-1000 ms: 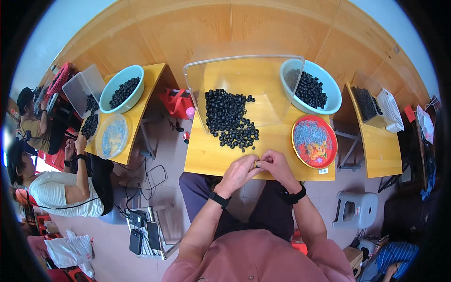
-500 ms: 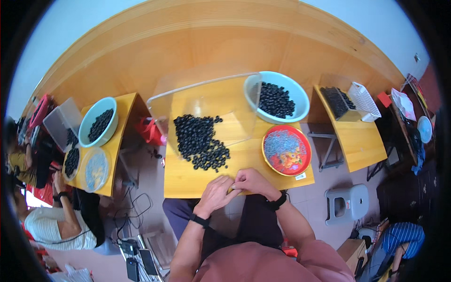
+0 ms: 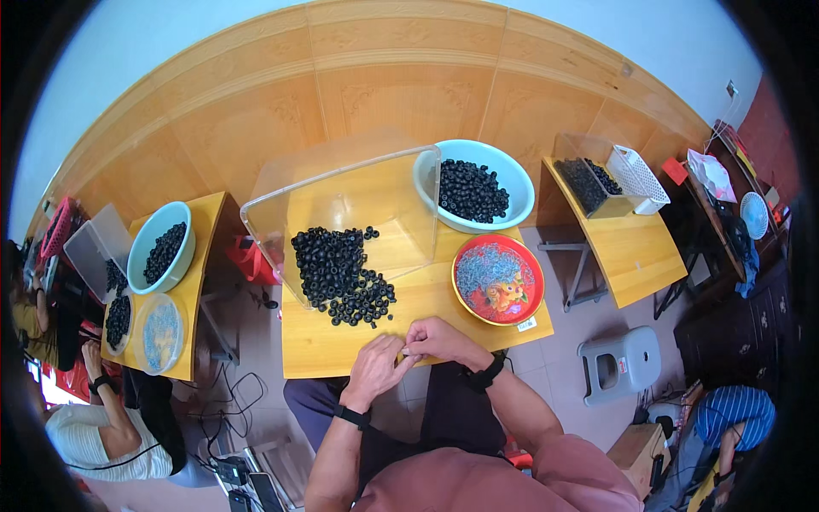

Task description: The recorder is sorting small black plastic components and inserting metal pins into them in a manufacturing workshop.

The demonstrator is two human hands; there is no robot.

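Change since the earlier frame: both hands remained joined at the near edge of the surface; the whole scene sat further right in view, the camera having turned.

Item: small piece, too tiny to identify, pinched between the fingertips of both hands, just above the near edge.
Left hand: fingers narrowed to a pinch, tips touching those of the right.
Right hand: fingers curled narrow, meeting the left; dark band on each wrist.
Heap of small black rings: loose on the surface, just beyond the hands, partly inside a clear plastic bin tipped on its side.
Red bowl: right of the heap, holding small silvery parts.
Pale blue basin: behind the red bowl, touching it, filled with black rings.
Neighbouring surface to the left: another person seated there.
Grey stool: on the floor, right.
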